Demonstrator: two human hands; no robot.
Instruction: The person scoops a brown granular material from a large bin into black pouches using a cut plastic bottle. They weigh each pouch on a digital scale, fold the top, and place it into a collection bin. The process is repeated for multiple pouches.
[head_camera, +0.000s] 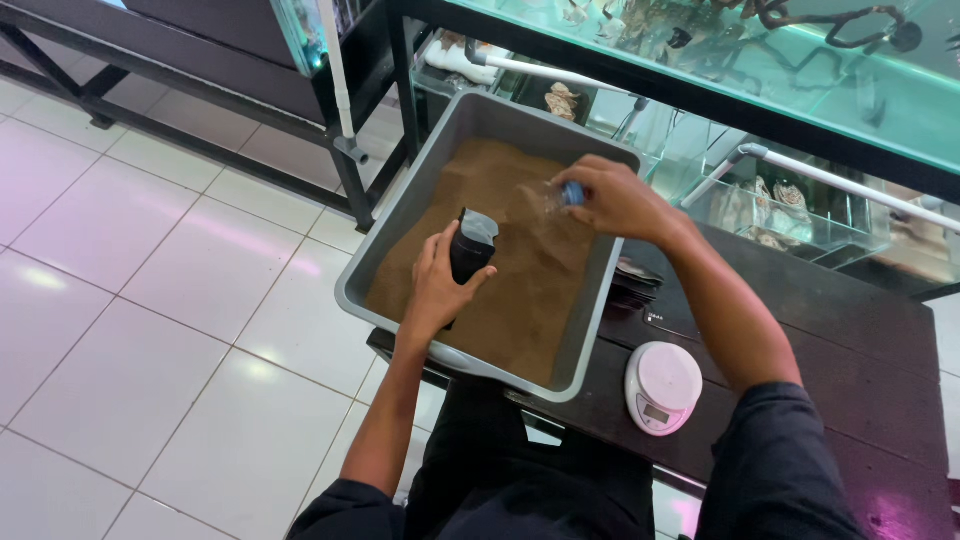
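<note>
A grey plastic tub filled with fine brown powder rests on the edge of a dark table. My left hand grips a small black pouch upright over the powder, its top open. My right hand holds a small clear scoop with a blue end above the powder, just right of the pouch and tilted toward it.
A small white round kitchen scale sits on the dark table right of the tub. A stack of black pouches lies by the tub's right wall. Glass aquarium tanks stand behind. White floor tiles spread to the left.
</note>
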